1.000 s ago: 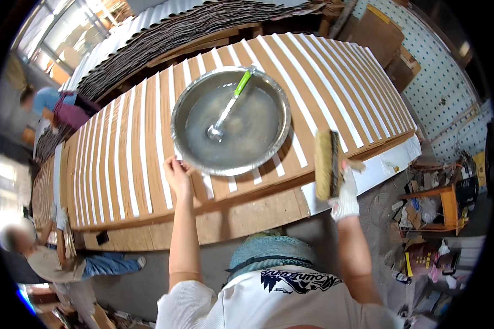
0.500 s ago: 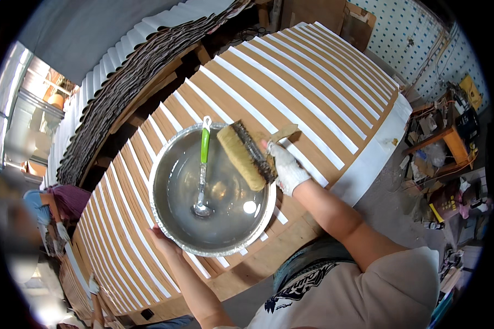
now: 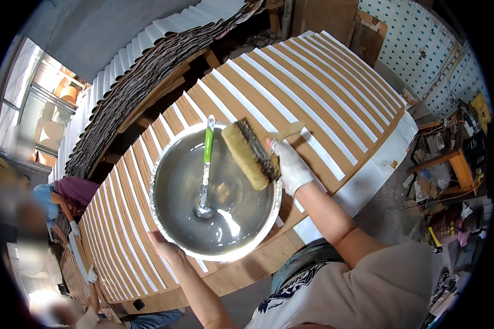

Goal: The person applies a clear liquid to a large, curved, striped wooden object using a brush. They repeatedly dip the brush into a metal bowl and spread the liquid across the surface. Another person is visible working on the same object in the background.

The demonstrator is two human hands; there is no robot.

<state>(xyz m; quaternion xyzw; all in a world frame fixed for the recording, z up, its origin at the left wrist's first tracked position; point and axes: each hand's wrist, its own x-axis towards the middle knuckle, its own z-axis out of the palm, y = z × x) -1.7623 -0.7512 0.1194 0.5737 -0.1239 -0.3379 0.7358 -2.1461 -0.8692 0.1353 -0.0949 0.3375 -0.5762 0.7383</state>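
A wide round metal basin (image 3: 158,216) of cloudy, greyish liquid is in front of me, over the striped surface. My left hand (image 3: 167,247), bare, grips its near-left rim, with the fingers partly hidden beneath. In the basin leans a ladle (image 3: 207,151) with a green handle, its bowl in the liquid and its handle end on the far rim. My right hand (image 3: 292,169), in a white glove, is closed on a wide brush (image 3: 247,156) with pale bristles and a dark band. The brush lies over the basin's right rim; its wooden handle points away to the right.
Under the basin spreads a long brown surface with white strips (image 3: 280,74). A stack of wavy sheets (image 3: 123,82) stands beyond it, at the far left. Two people work at the left end, one with a gloved hand (image 3: 76,229). Cluttered shelving (image 3: 450,164) is at the right.
The scene has shifted slightly in view. The basin shows a little farther right and lower, with the liquid's bright reflection stretched out. Both hands keep their hold.
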